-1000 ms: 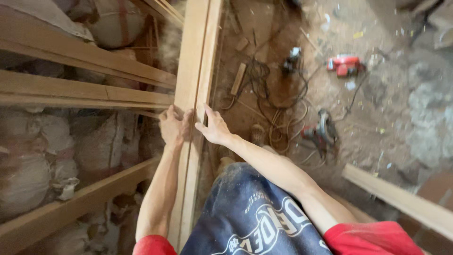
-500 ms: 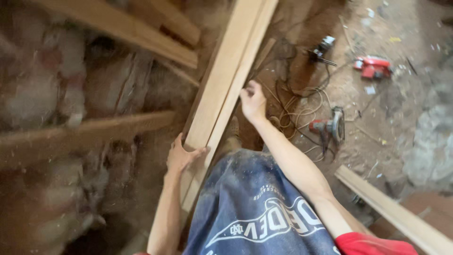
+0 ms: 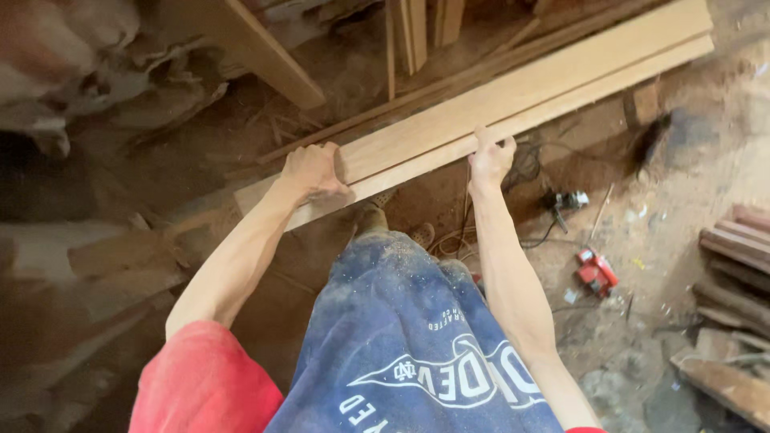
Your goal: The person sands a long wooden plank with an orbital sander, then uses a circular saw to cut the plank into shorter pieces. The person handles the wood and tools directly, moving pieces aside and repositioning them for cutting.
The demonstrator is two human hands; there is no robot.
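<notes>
Step in hand, as judged: carrying and swinging long wooden plank, held raised above dusty floor. Left hand clenched over near end, fingers wrapped on top edge. Right hand gripping lower edge further along, fingers curled over. Next move likely calls for steady two-handed grip, avoiding cables below.

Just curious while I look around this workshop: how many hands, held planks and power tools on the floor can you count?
Hands: 2, left hand and right hand
Planks held: 2, upper plank and lower plank
Power tools on floor: 2, red tool and grey tool
Total: 6
</notes>
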